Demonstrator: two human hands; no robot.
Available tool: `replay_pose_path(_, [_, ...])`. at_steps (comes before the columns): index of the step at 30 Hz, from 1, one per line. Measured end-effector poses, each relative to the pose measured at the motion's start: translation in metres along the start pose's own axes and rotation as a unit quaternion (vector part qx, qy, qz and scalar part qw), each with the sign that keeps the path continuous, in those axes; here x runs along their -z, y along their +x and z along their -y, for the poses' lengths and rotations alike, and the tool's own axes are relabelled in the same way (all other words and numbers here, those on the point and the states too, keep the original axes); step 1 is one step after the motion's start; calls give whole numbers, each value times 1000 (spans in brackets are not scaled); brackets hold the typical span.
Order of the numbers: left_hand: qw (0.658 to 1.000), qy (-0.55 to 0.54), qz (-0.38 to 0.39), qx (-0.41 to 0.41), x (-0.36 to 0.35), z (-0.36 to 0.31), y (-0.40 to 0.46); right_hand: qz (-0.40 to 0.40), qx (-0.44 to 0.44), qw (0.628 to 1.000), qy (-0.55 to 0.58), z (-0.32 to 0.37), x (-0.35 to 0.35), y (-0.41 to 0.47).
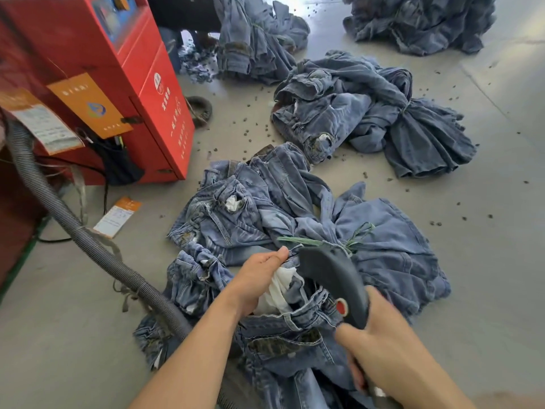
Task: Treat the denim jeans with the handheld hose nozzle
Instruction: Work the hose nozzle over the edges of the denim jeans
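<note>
A bundle of blue denim jeans (392,231) tied with green string lies on the floor in front of me. My left hand (259,276) grips the waistband of the nearest pair and holds it up, with a white pocket lining (280,290) showing beside the fingers. My right hand (380,340) grips the handle of a black handheld nozzle (330,276) with a red button. The nozzle's tip points into the open waist, just right of my left hand. A grey ribbed hose (76,225) runs from lower centre up to the left.
A red machine (141,84) stands at the upper left with orange tags hanging on it. More tied jeans bundles (368,113) lie further back on the grey floor (486,202). Small dark pellets are scattered between them. A paper tag (118,216) lies near the hose.
</note>
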State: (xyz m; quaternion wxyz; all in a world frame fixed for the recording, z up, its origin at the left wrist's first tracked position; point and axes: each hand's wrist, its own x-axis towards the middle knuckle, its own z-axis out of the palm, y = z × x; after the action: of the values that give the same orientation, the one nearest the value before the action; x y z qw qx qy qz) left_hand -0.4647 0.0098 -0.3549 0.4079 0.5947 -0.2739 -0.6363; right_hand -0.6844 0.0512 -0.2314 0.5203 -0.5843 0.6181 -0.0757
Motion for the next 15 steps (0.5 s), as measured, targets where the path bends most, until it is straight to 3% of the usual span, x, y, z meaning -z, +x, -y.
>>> replay_pose_path(6, [999,-51,-4,-7,7,-1,-16,-59,0,996,59,-2,4,16])
replay_pose_path(11, [999,-15,22,-26,3,-3,-16,-17,32,997,-71,3,-7,9])
replay_pose_path(15, [999,-42,14,-15,10,0,-18,-69,36,996,-31,9,3,30])
